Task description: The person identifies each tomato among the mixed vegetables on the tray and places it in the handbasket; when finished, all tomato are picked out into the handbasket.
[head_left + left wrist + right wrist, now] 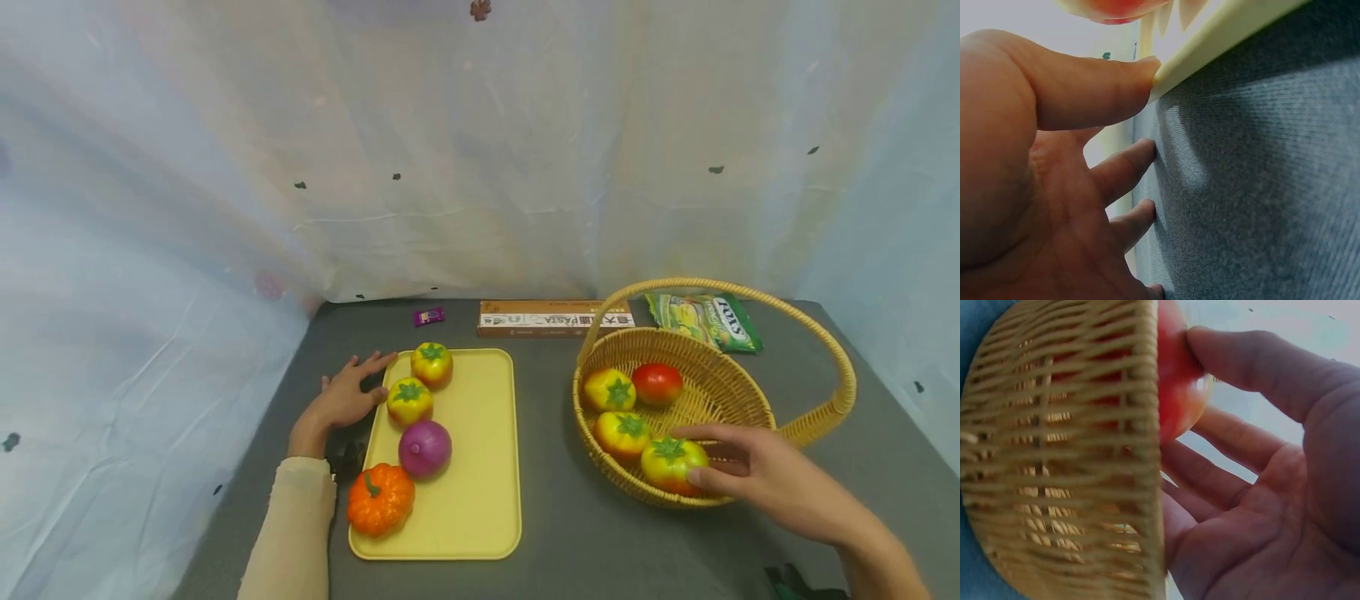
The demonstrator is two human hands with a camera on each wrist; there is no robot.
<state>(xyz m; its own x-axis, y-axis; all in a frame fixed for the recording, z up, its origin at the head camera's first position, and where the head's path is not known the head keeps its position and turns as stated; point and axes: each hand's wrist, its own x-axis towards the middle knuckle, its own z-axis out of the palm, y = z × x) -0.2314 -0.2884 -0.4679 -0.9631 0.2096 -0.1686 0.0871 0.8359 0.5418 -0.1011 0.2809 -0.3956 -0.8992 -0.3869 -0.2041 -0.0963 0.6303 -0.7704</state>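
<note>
My right hand (pixel 780 475) reaches over the front rim of the wicker basket (pixel 708 383), thumb and fingers around a yellow-red toy persimmon (pixel 670 464) with green leaves. In the right wrist view the thumb presses the reddish side of this persimmon (pixel 1182 381), partly behind the basket wall. Two similar persimmons and a red fruit (pixel 657 384) lie in the basket. My left hand (pixel 347 398) rests at the left edge of the yellow tray (pixel 480 467). Its thumb touches the tray rim (pixel 1179 69); the other fingers spread onto the dark cloth.
On the tray lie two persimmons (pixel 410 401), a purple onion (pixel 425 449) and an orange pumpkin (pixel 381 500). Behind stand a pasta box (pixel 555 319), a green Fox's bag (pixel 708 321) and a small purple packet (pixel 429 317). The basket's tall handle (pixel 832 350) arches over its right side.
</note>
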